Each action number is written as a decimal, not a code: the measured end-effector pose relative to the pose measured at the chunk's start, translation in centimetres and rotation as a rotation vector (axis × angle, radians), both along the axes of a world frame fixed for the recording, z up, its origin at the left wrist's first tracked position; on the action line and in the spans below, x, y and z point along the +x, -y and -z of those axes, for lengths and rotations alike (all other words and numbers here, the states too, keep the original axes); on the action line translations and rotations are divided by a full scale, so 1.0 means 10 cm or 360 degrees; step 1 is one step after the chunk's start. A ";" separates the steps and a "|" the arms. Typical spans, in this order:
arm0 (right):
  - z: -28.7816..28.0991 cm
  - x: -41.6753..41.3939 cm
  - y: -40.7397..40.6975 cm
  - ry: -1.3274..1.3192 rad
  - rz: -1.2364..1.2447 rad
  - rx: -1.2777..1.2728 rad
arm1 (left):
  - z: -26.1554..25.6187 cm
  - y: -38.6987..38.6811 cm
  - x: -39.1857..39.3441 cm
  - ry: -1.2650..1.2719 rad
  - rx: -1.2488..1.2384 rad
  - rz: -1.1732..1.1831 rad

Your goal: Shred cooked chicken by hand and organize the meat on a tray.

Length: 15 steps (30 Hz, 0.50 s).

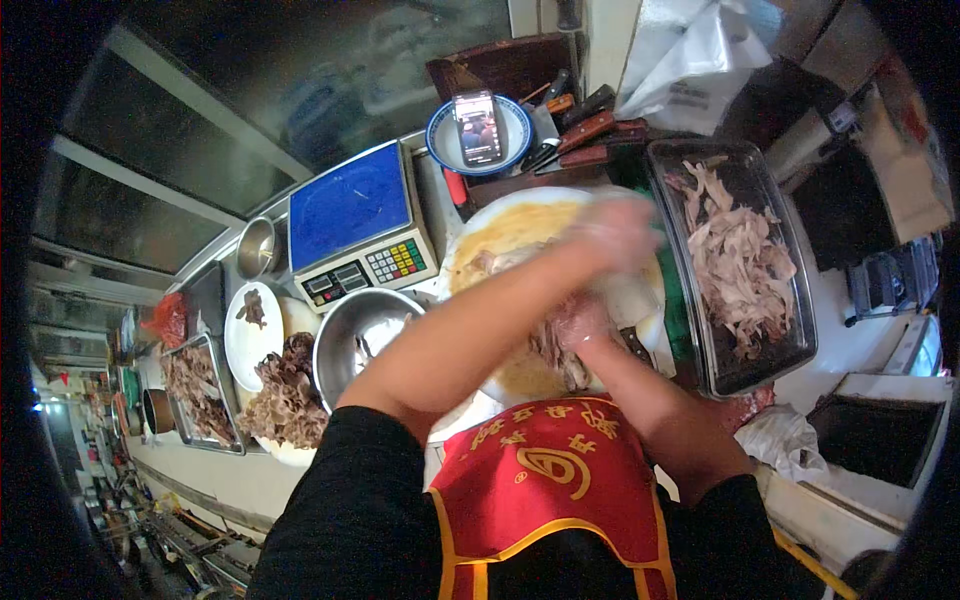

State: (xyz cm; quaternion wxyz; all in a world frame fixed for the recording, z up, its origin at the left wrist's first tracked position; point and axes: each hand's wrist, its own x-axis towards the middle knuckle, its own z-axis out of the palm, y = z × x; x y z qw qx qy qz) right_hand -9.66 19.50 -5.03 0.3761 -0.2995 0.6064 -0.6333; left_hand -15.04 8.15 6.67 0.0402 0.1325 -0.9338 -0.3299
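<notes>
My left hand [616, 234] is raised over the right part of a round white cutting board [517, 206] and strongly blurred; its fingers and anything in them cannot be made out. Lower on the board, my right hand [581, 319] grips shredded cooked meat [559, 349]. A paler piece of meat [495, 259] lies on the board, partly behind my left forearm. Beside my right hand rests a cleaver [634, 300], its riveted dark handle towards me. Right of the board stands a clear rectangular tray [806, 330] holding a heap of pale torn meat [739, 259].
Left are a steel bowl [330, 330], a digital scale [352, 206], a white plate [238, 345], heaped dark meat [289, 397] and a metal tray of meat [236, 435]. Behind the board, a phone [478, 131] leans in a blue-rimmed bowl [439, 154] beside several knives [585, 131].
</notes>
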 end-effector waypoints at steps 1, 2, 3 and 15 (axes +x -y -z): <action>-0.07 0.00 -0.02 -0.0342 -0.0044 0.0205 | 0.24 0.35 0.24 0.0207 -0.0158 -0.0149; -0.12 -0.08 -0.04 -0.0685 -0.0045 0.0422 | 0.29 0.56 0.51 0.0536 -0.0403 -0.0102; -0.16 -0.12 -0.05 -0.1029 -0.0063 0.0629 | 0.44 0.70 0.80 0.0539 -0.0229 -0.0407; -0.26 -0.15 -0.01 -0.1070 -0.0069 0.0550 | 0.88 0.26 1.92 -0.0137 0.0448 -0.1227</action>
